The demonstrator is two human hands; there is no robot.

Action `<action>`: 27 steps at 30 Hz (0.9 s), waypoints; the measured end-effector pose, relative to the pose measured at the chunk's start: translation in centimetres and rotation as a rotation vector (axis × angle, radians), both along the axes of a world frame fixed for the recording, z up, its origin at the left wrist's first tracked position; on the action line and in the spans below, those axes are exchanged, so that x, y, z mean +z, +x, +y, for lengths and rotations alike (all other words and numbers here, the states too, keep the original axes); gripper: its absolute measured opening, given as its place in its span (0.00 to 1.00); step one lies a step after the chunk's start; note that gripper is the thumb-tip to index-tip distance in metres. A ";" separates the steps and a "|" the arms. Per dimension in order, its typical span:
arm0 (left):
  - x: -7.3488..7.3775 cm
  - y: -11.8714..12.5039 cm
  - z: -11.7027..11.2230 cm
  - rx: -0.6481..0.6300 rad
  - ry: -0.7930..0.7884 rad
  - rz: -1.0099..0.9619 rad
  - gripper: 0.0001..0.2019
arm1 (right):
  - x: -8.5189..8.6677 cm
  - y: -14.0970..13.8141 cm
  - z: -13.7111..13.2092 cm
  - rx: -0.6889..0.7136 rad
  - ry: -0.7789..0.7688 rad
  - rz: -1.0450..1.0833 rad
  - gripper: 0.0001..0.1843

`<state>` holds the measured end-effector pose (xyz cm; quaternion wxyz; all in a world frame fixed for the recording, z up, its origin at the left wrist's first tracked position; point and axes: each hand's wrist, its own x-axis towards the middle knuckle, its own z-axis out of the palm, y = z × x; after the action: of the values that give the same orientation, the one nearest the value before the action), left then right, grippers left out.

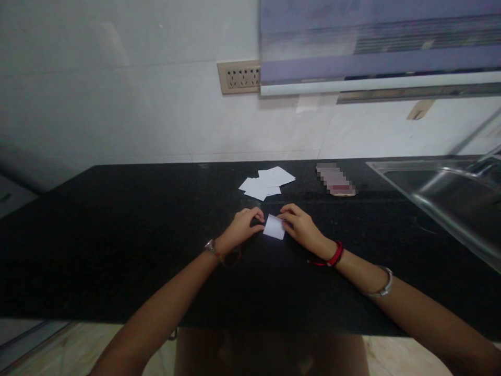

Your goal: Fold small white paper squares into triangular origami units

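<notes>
A small square of white paper (274,227) lies between my two hands, low over the black countertop (156,224). My right hand (303,225) grips its right edge, thumb and fingers closing on the side. Just off the left edge is my left hand (241,225); its thumb tip comes close to the paper, and a gap shows between thumb and curled fingers. I cannot tell whether that thumb touches the sheet. Farther back, several white paper pieces (263,185) overlap in a loose pile.
A phone with a blurred-out screen (335,179) lies right of the pile. At the right is a metal sink (450,196). A socket panel (239,77) and a purple blind (376,42) are at the back wall. The counter's front edge runs below my forearms.
</notes>
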<state>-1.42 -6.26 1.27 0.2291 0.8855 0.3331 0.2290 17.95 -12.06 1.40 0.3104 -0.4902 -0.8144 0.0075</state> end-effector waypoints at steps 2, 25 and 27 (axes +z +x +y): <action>-0.2 0.0 0.0 0.015 -0.048 -0.039 0.17 | 0.0 -0.1 -0.2 0.050 -0.002 -0.062 0.11; -0.4 0.2 -0.4 -0.008 0.046 0.161 0.10 | 0.9 0.9 -1.3 0.382 -0.143 -0.221 0.17; -0.4 0.0 -0.1 -0.042 0.050 0.157 0.10 | 0.8 0.8 -1.3 0.377 -0.124 -0.254 0.17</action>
<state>-1.38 -6.39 0.84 0.1846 0.9130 0.3255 0.1622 18.72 -13.39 2.22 0.1679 -0.3445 -0.9221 0.0538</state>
